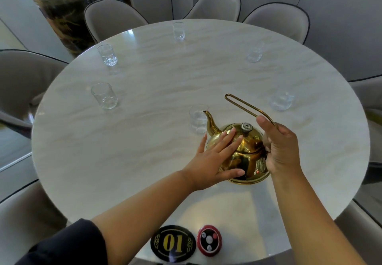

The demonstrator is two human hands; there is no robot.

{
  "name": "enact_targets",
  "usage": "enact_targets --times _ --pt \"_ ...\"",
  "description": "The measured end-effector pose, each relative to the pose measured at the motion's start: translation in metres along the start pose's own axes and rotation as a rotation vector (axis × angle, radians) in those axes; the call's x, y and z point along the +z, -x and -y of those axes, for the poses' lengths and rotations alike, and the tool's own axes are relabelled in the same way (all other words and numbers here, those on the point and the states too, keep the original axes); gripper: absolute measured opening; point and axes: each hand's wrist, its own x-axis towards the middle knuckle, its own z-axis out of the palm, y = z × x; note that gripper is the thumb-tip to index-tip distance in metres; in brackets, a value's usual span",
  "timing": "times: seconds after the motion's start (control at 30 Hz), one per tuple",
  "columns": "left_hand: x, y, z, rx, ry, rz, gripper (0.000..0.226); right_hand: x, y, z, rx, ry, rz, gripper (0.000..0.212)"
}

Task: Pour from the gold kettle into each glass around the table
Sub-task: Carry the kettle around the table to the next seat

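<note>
Round pale marble table ringed by grey chairs; right grip curls round the handle of the gold kettle, left grip spread flat against its side.

Your left hand lies flat against the side of the gold kettle, its fingers straight and slightly spread, the thumb stretched out low near the base. Your left forearm comes in bare from the lower left, with a dark sleeve covering the upper arm. Your right hand stands upright, fingers curled round the thin handle, thumb pointing up along it. Your right forearm rises bare from the lower right.
</note>
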Motion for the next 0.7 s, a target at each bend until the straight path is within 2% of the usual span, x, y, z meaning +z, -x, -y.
enact_targets --times 0.27,0.37,0.53,0.7 --pt "0.01 0.07 -0.025 0.01 0.068 -0.115 0.076 0.004 0.074 0.009 -0.033 -0.024 0.043 0.055" --pt "0.012 0.107 -0.036 0.026 0.086 -0.15 0.073 0.009 0.114 0.01 -0.04 -0.058 0.063 0.05" --pt "0.019 0.179 -0.054 0.042 0.084 -0.161 0.074 0.013 0.194 0.007 -0.044 -0.09 0.038 0.049" --pt "0.029 0.253 -0.073 0.039 0.095 -0.146 0.075 0.014 0.267 0.0 -0.005 -0.053 -0.005 0.059"
